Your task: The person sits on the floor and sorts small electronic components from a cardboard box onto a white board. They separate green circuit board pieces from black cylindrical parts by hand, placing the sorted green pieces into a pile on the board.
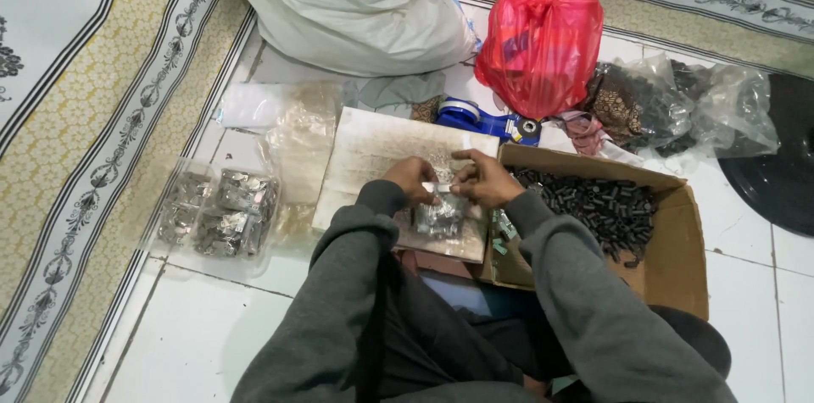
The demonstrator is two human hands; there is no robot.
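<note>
Both grips pinching one packet.
I am pinching the small clear packet between my left hand and right hand, over the board.

Small clear plastic bag, filled with small dark metallic parts, hangs upright between both hands, top edge pinched flat, body drooping below fingers. Sits over worn pale rectangular board on white tile floor. Left hand grips bag's top at left end; right hand grips top at right end, index finger extended.
</note>
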